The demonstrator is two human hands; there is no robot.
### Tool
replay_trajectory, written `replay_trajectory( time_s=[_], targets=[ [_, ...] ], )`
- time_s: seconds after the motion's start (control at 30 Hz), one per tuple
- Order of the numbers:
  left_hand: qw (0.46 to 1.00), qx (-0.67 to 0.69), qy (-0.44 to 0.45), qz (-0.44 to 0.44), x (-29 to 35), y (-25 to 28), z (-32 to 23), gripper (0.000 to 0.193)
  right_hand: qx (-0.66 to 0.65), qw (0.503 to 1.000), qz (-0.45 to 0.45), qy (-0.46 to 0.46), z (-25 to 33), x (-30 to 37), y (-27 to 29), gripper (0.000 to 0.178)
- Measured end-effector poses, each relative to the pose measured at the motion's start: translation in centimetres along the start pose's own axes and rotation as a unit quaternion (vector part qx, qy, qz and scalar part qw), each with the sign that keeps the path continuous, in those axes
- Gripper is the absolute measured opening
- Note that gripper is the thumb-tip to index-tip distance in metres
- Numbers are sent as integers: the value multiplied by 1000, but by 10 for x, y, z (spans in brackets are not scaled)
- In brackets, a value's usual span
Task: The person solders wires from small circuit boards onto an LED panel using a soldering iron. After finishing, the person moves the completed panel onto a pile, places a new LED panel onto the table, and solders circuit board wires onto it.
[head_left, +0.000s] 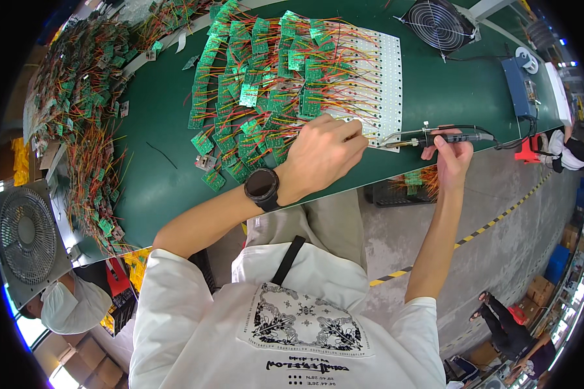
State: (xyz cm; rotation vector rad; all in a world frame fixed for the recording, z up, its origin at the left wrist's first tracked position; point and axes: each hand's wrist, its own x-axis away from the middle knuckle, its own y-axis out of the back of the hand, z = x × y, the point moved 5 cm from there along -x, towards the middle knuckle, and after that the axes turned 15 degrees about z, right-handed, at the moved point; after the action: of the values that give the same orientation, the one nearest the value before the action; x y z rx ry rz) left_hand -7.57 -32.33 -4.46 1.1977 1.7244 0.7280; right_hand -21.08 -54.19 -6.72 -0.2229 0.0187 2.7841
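The left hand [321, 152], fingers pinched on a thin wire, rests against the white perforated strip panel [383, 78]; the right hand [451, 152] grips a black-handled soldering iron [428, 138] just beside it. Most wired green boards [259, 71] already hang off that panel, seemingly soldered.

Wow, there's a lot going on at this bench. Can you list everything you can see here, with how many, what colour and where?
Small circuit boards: too many to count, green with red and yellow wires, heaped on the bench top centre and down its left side.
White strip panel: one, white with rows of dots, right of the centre heap.
Bench: one, dark green top.
Soldering iron: one, black handle with cable, at the panel's lower edge.
Fans: two, grey; one top right, one at far left.
Blue box: one, far right of the bench.
Other people: at least three, at lower left, far right and lower right.
Wristwatch: one, black, left wrist.
Left hand: pinching at the wires beside the panel.
Right hand: holding the soldering iron.
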Motion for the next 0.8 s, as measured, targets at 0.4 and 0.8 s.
replay_trajectory(
  time_s=[0.4, 0.8],
  targets=[
    [1000, -1, -3, 1, -1, -1, 1, 7, 10, 1000, 2, -7, 0, -1, -1, 18],
    [1000, 5, -4, 1, 1, -4, -2, 7, 4, 1000, -11, 3, -1, 4, 1, 20]
  ],
)
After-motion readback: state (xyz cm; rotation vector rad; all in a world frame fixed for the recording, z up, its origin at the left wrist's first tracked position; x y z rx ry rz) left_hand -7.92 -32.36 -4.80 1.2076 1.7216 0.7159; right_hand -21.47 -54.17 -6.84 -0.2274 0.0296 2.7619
